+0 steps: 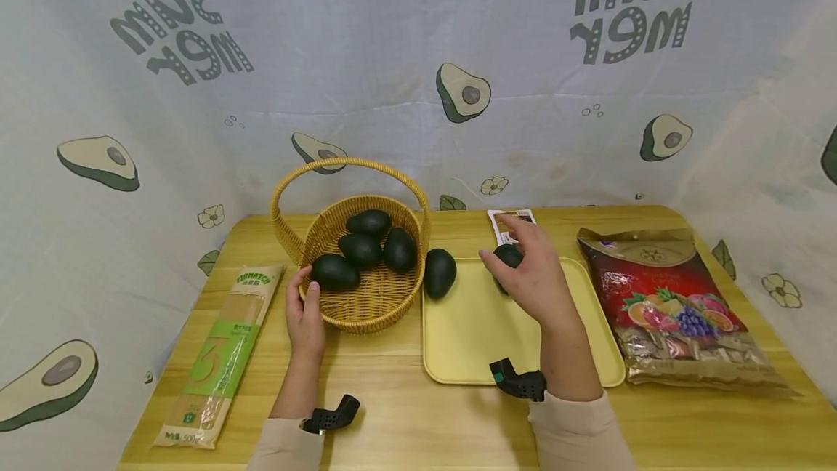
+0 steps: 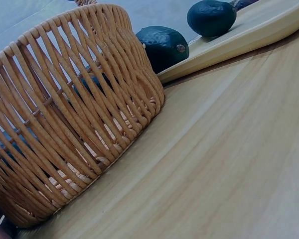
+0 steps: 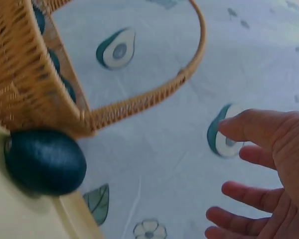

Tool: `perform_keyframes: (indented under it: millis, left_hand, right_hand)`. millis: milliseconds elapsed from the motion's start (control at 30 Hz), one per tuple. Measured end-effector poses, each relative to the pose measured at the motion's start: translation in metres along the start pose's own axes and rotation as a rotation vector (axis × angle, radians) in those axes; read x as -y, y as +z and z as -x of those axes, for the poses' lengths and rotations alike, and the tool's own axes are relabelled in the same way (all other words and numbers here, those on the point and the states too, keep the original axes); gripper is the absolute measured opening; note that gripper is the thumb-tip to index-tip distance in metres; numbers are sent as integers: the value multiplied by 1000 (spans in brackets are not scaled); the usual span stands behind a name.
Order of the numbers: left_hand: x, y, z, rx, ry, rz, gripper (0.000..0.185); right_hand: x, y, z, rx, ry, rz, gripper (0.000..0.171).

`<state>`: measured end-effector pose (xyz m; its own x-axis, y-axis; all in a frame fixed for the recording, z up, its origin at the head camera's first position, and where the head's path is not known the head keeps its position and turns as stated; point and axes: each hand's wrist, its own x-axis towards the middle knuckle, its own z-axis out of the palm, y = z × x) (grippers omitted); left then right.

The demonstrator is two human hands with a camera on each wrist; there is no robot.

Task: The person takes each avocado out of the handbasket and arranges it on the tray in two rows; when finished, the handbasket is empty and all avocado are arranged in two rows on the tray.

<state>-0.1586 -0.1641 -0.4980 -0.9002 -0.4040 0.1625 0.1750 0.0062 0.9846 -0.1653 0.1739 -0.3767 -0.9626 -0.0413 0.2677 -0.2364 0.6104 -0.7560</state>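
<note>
A wicker basket (image 1: 369, 316) with a tall hoop handle holds several dark green avocados (image 1: 369, 222). My left hand (image 1: 306, 322) grips the basket's front left rim, its thumb close to the nearest avocado. Only a sliver of that hand shows in the left wrist view. To the right is a yellow tray (image 1: 471, 347); one avocado (image 1: 440, 273) lies at its far left corner, beside the basket. Over the tray's far side hovers my right hand (image 1: 532, 275), thumb and fingers spread, holding nothing. Another avocado (image 1: 508, 256) lies beneath it, partly hidden by the hand.
A pack of noodles (image 1: 219, 358) lies left of the basket. Right of the tray is a large red and gold bag (image 1: 673, 311) with fruit pictures. Behind the tray lies a small white-edged packet (image 1: 503, 220), partly covered by the right hand. A printed curtain (image 1: 392, 57) hangs behind the table.
</note>
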Motion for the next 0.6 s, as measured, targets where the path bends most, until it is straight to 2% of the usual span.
perform_keyframes:
  millis: [100, 267, 600]
  left_hand:
    - [1, 0, -1, 1, 4, 12, 38]
    - [0, 0, -1, -9, -1, 9, 38]
    - [-1, 1, 0, 0, 7, 35, 37]
  right_hand:
    - [12, 8, 4, 10, -65, -73, 61]
    - [27, 23, 7, 84, -115, -165, 59]
    - [52, 49, 16, 192, -214, -202, 56]
